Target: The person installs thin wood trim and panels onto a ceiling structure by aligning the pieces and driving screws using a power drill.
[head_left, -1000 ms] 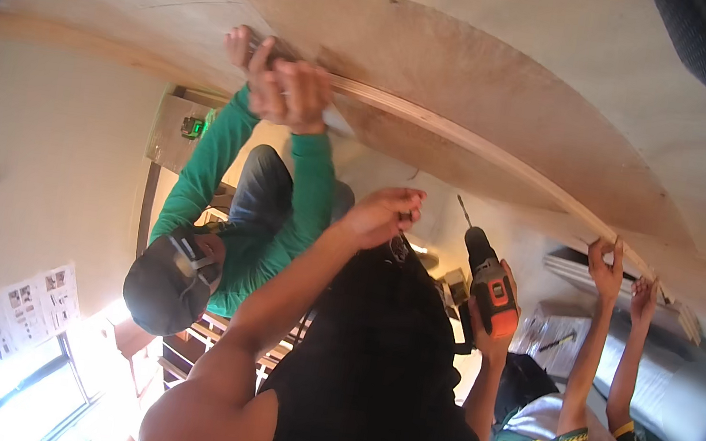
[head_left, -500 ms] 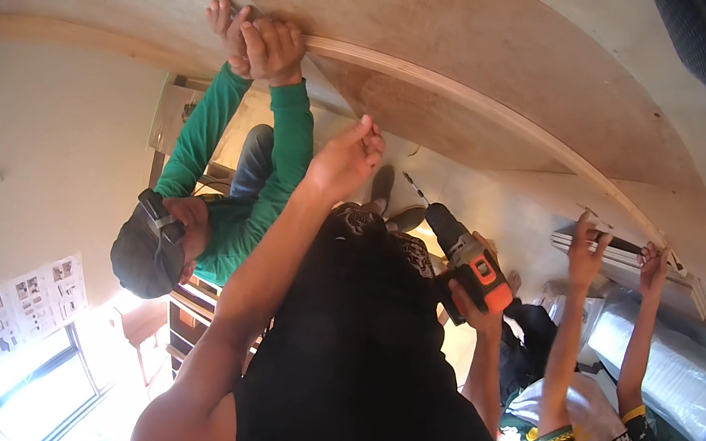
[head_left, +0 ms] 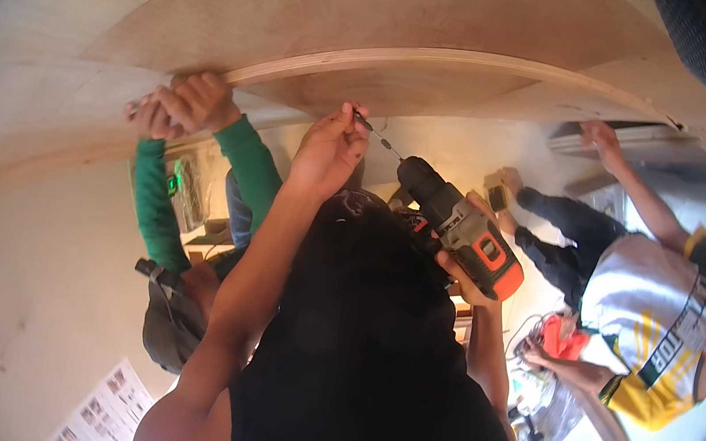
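The drill, just right of the frame's centre, is gripped in the right hand; it looks stiff and fairly heavy, best held by its handle; the left hand pinches the slim bit near its tip, likely slippery.

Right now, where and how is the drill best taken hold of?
The drill is probably best taken by its grip, from the lower right, the side of its orange rear end: its chuck and thin bit point toward the upper left, away from that approach. The right hand holds it there, though the grip is mostly hidden.
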